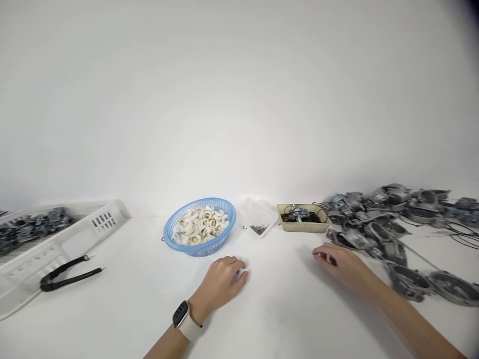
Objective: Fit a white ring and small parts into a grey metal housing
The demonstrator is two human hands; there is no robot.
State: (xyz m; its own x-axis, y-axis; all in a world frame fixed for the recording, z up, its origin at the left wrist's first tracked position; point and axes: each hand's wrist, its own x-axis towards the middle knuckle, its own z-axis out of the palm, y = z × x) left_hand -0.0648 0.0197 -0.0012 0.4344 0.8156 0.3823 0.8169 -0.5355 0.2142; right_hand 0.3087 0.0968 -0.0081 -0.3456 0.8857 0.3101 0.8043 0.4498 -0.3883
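My left hand (223, 283) rests over the white table, its fingers loosely bent and the thumb apart, with nothing in it. Just beyond it is a blue plastic basket (202, 250) full of curved cream-white plastic pieces (200, 226). My right hand (342, 264) hovers over the table to the right, thumb and fingertips close together; whether something small is between them is hidden. Nearest to that hand are a beige tray (305, 227) holding dark wire rings and small metal parts (299, 214), and a heap of grey metal housings (374, 229).
A shallow clear tray (256, 212) between basket and beige tray holds small dark pins (259, 229); a small C-shaped clip (244, 227) lies there too. At left, black-handled pliers (67, 274) lie against a white crate (90, 227) of dark grey parts. A white wall (239, 99) stands behind.
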